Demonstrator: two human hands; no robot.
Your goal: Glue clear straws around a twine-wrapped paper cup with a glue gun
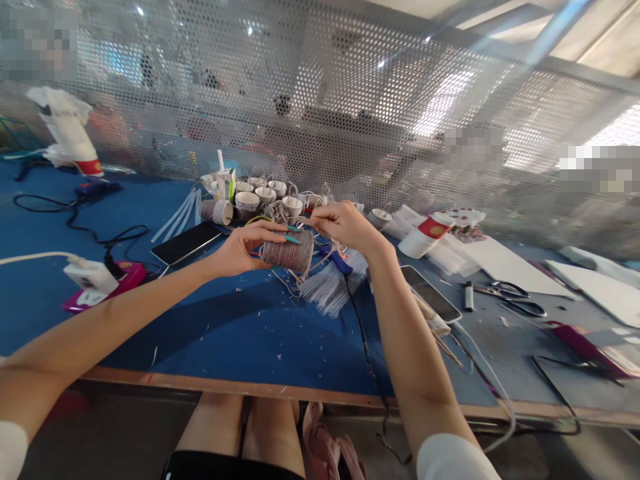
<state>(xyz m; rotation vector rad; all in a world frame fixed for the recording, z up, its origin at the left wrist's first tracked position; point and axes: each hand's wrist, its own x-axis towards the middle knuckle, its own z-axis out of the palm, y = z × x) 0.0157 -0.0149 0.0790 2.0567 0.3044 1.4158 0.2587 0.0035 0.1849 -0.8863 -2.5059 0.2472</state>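
My left hand (245, 248) grips a paper cup wrapped in grey-brown twine (289, 251), held on its side above the blue table (210, 327). My right hand (340, 223) pinches the loose twine end just above the cup's right rim. Loose twine (295, 280) dangles under the cup. Behind the hands stands a cluster of several twine-wrapped cups (260, 193).
A phone (186, 243) lies left of the cup, a second phone (431, 293) to the right. Glue sticks (329, 287), a blue glue gun (340, 261), scissors (510, 297), a red-and-white cup (425, 235), a white charger (90, 277), black cables and a perforated metal screen (350, 100) surround the work.
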